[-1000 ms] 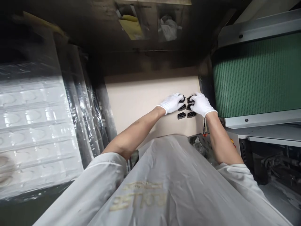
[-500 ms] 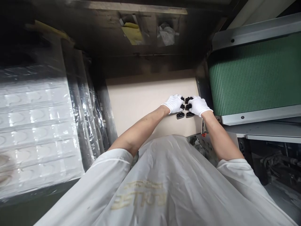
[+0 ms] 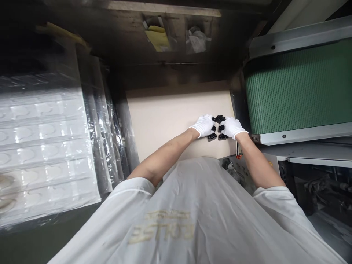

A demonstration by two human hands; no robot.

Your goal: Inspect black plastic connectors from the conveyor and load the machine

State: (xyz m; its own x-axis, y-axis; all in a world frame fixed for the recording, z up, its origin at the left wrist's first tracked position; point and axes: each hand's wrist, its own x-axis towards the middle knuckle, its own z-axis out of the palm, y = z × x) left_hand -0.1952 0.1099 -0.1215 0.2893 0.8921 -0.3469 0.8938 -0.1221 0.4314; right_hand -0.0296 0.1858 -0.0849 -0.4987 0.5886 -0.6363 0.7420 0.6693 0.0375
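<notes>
Both my hands wear white gloves and meet over a cluster of small black plastic parts on a beige tabletop. My left hand curls its fingers round the parts on the left side of the cluster. My right hand does the same on the right side. The parts are pressed together between the two hands, and the upper ones show above the fingertips. Two parts at the near end lie flat on the table.
A green ribbed conveyor belt in a grey metal frame stands right of the table. Stacks of clear plastic trays wrapped in film fill the left side. A dark shelf with yellow paper is at the back.
My hands have drawn closer together, pushing the spread-out black parts into a tighter cluster. The view has shifted slightly.
</notes>
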